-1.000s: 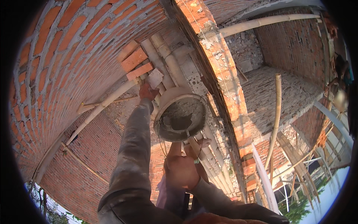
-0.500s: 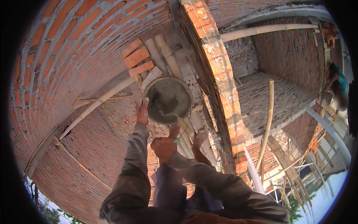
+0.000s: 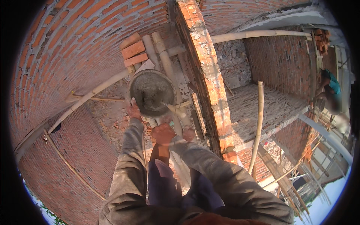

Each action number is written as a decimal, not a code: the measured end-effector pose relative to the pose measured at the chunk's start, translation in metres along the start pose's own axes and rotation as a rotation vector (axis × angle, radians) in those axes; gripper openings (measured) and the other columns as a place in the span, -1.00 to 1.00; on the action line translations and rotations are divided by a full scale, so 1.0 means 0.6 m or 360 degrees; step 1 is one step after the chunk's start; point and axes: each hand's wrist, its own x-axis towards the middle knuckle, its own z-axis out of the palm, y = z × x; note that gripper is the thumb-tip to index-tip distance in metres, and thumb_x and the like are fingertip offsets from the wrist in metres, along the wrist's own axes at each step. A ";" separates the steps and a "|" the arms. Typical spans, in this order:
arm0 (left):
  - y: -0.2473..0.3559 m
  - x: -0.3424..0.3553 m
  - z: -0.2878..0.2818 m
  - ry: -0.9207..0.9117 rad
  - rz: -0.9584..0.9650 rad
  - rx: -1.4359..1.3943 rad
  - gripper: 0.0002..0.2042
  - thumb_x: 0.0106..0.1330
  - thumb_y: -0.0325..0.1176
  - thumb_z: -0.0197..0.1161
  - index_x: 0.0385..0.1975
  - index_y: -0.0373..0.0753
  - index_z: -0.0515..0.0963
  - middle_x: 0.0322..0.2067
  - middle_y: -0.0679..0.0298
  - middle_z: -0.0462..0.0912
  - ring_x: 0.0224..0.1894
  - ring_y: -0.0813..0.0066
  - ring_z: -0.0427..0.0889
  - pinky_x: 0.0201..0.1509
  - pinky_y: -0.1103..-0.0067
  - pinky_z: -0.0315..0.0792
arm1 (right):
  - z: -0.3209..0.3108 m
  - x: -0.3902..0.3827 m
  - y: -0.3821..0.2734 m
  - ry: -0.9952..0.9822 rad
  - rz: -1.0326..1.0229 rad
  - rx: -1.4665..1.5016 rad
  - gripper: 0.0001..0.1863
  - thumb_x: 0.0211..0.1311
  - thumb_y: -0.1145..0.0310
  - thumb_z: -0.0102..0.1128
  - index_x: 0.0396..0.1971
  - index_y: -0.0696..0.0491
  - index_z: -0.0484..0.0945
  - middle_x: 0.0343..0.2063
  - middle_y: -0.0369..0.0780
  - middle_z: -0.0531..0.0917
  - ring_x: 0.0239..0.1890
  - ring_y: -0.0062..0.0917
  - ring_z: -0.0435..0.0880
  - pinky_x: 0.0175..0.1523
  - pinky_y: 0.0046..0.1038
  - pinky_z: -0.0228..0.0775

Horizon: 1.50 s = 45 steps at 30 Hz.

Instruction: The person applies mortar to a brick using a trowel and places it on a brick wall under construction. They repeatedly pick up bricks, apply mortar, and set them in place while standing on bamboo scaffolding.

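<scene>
Basically, bucket sits straight ahead of the person, up from both hands, on/among bamboo poles, just short of the stacked bricks. L hand is nearer: touching the rim at its near-left edge, fingers up against it; can't tell how firmly clamped. R hand is just below the near side, back of hand up, looks bunched; fingers mostly hidden, so can't tell if it's clamped on sth. Small green bit right by it, unclear what. Mouth is round, so no long axis there; pale handle-like piece runs from inside, over the near-right rim, down-right, apart from L hand.

Looks: dark grey, wide-mouthed, rim dirty w/ residue; wet grey mortar inside, surface lumpy, darker hollow approx. mid. Brick wall to the right, apart from bucket.
</scene>
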 end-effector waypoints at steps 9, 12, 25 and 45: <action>-0.060 0.043 0.012 0.0429 0.0311 0.0953 -0.50 0.67 0.01 0.13 -0.04 -0.47 0.58 -0.19 -0.23 0.73 -0.15 -0.16 0.72 -0.08 0.11 0.51 | -0.066 0.027 0.061 0.0511 -0.0052 0.0318 -0.69 0.22 0.41 0.34 -0.04 0.16 0.72 -0.06 -0.05 0.66 -0.09 -0.14 0.74 0.02 -0.08 0.61; -0.057 0.039 0.011 0.0490 0.0488 0.0736 -0.58 0.65 -0.10 0.16 0.10 -0.43 0.56 -0.10 -0.29 0.73 -0.04 -0.33 0.70 0.02 0.06 0.52 | -0.115 0.091 0.144 0.1218 0.0353 -0.0197 -0.63 0.33 0.37 0.31 0.09 0.16 0.67 -0.04 -0.08 0.63 -0.09 -0.08 0.67 0.01 -0.06 0.58; -0.009 0.003 0.029 0.0579 0.0742 0.0420 -0.72 0.60 -0.27 0.21 0.08 -0.37 0.59 -0.10 -0.22 0.73 -0.08 -0.30 0.70 0.01 0.08 0.51 | -0.115 0.238 0.289 0.0015 0.0622 -0.0195 -0.69 0.25 0.41 0.29 -0.02 0.15 0.73 0.02 0.11 0.77 0.13 0.03 0.77 0.22 -0.05 0.65; -0.067 0.099 -0.007 0.0084 0.0179 0.0272 -0.45 0.61 -0.03 0.18 0.32 -0.42 0.48 0.14 -0.10 0.70 0.03 -0.04 0.72 0.01 0.08 0.56 | 0.012 -0.012 0.046 0.1030 0.0777 -0.0027 -0.53 0.09 0.35 0.50 0.01 0.23 0.72 0.01 0.01 0.63 0.17 -0.09 0.56 0.11 -0.08 0.44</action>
